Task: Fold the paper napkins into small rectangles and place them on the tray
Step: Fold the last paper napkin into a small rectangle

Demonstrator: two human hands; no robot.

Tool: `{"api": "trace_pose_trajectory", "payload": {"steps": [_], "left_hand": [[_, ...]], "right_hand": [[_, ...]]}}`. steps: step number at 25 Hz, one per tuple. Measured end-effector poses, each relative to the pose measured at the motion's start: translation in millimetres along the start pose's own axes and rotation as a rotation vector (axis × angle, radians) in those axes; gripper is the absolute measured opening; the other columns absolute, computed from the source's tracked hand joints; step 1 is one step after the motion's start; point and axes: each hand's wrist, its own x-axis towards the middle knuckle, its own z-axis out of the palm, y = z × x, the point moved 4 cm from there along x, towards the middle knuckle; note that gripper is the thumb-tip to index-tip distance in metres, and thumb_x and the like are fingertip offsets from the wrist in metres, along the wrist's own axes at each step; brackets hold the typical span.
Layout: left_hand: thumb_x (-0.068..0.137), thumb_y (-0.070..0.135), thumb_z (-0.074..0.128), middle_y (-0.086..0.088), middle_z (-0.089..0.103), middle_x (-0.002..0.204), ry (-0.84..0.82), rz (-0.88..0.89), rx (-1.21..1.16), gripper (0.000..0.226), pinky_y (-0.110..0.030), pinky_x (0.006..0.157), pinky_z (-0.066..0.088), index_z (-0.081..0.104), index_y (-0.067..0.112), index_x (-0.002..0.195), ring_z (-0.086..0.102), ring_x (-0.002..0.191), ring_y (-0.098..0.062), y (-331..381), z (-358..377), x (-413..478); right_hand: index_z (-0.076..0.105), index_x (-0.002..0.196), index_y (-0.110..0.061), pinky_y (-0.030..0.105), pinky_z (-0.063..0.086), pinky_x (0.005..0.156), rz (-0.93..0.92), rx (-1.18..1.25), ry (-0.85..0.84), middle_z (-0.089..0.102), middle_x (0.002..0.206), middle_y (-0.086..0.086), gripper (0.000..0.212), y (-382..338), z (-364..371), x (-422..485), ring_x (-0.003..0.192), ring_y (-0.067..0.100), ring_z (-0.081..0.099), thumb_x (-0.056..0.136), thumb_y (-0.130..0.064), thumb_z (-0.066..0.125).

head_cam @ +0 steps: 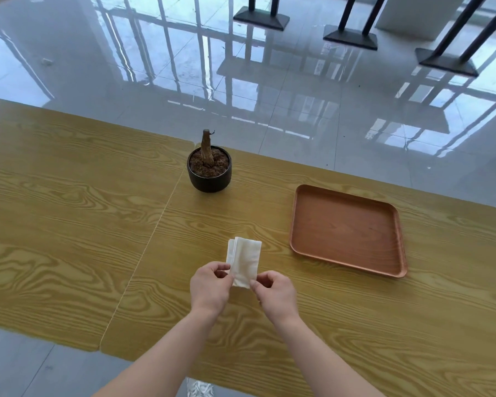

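Observation:
A white paper napkin (244,259), folded into a narrow rectangle with layered edges showing at its far left corner, is held over the wooden table (69,213). My left hand (211,285) pinches its near left edge and my right hand (275,293) pinches its near right corner. A brown wooden tray (295,222) lies flat to the right of the napkin, with nothing on it.
A small black pot (209,179) with soil and a bare stump stands beyond the napkin near the table's far edge. A seam between two tabletops runs diagonally to the left of my hands. Black table bases (261,18) stand on the glossy floor beyond.

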Motion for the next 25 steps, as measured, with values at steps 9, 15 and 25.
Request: {"api": "trace_pose_trajectory", "payload": {"steps": [9,15,25], "left_hand": [[0.079,0.014,0.077,0.005,0.073,0.076,0.058,-0.097,0.083,0.012,-0.033,0.073,0.056,0.076,0.02,0.089,0.069,0.074,-0.012,-6,4,15],[0.08,0.016,0.077,0.006,0.071,0.073,0.034,-0.051,0.117,0.013,-0.027,0.07,0.052,0.075,0.023,0.092,0.067,0.072,-0.011,-8,6,18],[0.081,0.019,0.077,0.003,0.07,0.078,-0.003,0.0,0.137,0.014,-0.039,0.077,0.056,0.073,0.023,0.094,0.066,0.076,-0.016,-11,6,22]], "right_hand": [[0.07,0.08,-0.021,0.024,0.049,0.068,0.022,-0.071,-0.038,0.07,0.075,-0.008,0.01,-2,8,25,0.073,0.01,0.063,0.084,-0.024,0.078],[0.07,0.081,-0.021,0.033,0.053,0.074,0.032,-0.092,-0.045,0.072,0.077,-0.006,0.009,0,7,27,0.075,0.011,0.065,0.084,-0.026,0.077],[0.067,0.076,-0.023,0.022,0.045,0.063,0.035,-0.171,-0.029,0.069,0.07,-0.01,0.015,0,7,27,0.069,0.004,0.061,0.081,-0.034,0.076]]}}
